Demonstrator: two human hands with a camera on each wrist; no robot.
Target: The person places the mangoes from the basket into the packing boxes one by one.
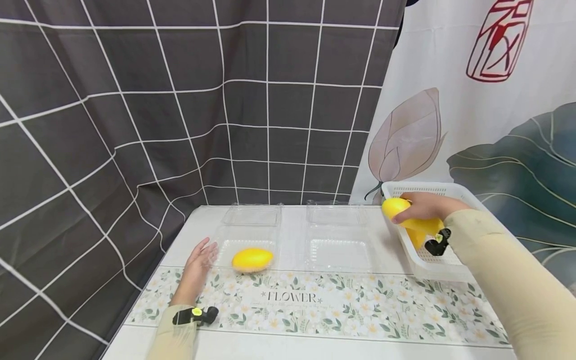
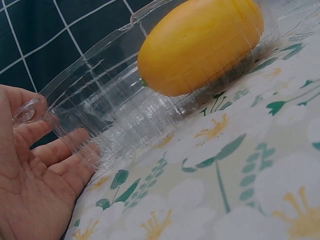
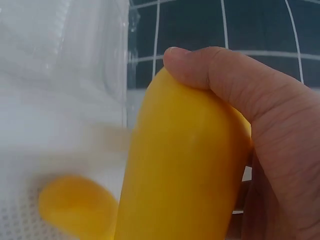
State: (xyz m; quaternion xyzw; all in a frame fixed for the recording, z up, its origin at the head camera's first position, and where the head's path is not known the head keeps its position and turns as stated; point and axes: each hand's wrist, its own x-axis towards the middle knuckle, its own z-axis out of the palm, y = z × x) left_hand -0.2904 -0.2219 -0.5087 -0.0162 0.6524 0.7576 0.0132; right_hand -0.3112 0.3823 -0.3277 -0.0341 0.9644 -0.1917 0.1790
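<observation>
Grey capitals reading FLOWER (image 1: 291,297) on a floral strip (image 1: 382,300) across the table (image 1: 315,345), above a finer line of script (image 1: 292,305), too small to make out. High on the white curtain (image 1: 432,55), a red seal-like emblem (image 1: 500,42), cut off by the top edge of the head view.

Toward the left of the white tabletop, a clear plastic left box (image 1: 225,248) with raised lid, and inside, an oval yellow fruit (image 1: 252,260), lying on its side, green at the stem end in the left wrist view. Next along, a matching right box (image 1: 339,255), likewise with lid raised. Farther right, near the curtain, a white perforated basket (image 1: 443,272), with at least one loose yellow fruit (image 3: 75,207) inside.

At the outer end of the left box, the left hand (image 1: 198,262), open, fingers extended and touching the plastic. Over the basket's left side, the right hand (image 1: 425,206), thumb and fingers gripping a long yellow fruit (image 1: 396,207).

On both wrists, black straps (image 1: 191,315) over beige sleeves (image 1: 495,250). Underfoot of the lettering, white blossoms and green leaves in print. Behind and to the left, a dark grey curtain (image 1: 292,105) with white grid lines; on the white curtain, a pinkish bud (image 1: 405,140) and a grey-green leaf (image 1: 531,170).
</observation>
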